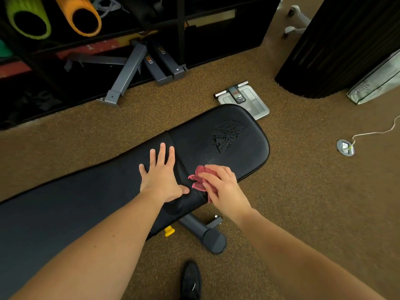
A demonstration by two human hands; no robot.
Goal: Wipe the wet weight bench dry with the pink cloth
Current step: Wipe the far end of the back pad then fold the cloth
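Observation:
A black padded weight bench (91,191) runs from the lower left to the middle right. On its seat pad lies a patch of water drops (227,135). My left hand (161,174) rests flat on the back pad beside the gap between the pads, fingers spread. My right hand (223,185) presses a crumpled pink cloth (198,177) onto the near edge of the seat pad, just below the wet patch.
A grey body scale (249,100) lies on the brown carpet behind the seat end. Grey metal frame parts (129,72) lean out of a dark rack at the back. The bench foot (207,234), my black shoe (191,280), a floor socket with a cable (345,147) and a black column (337,46) surround me.

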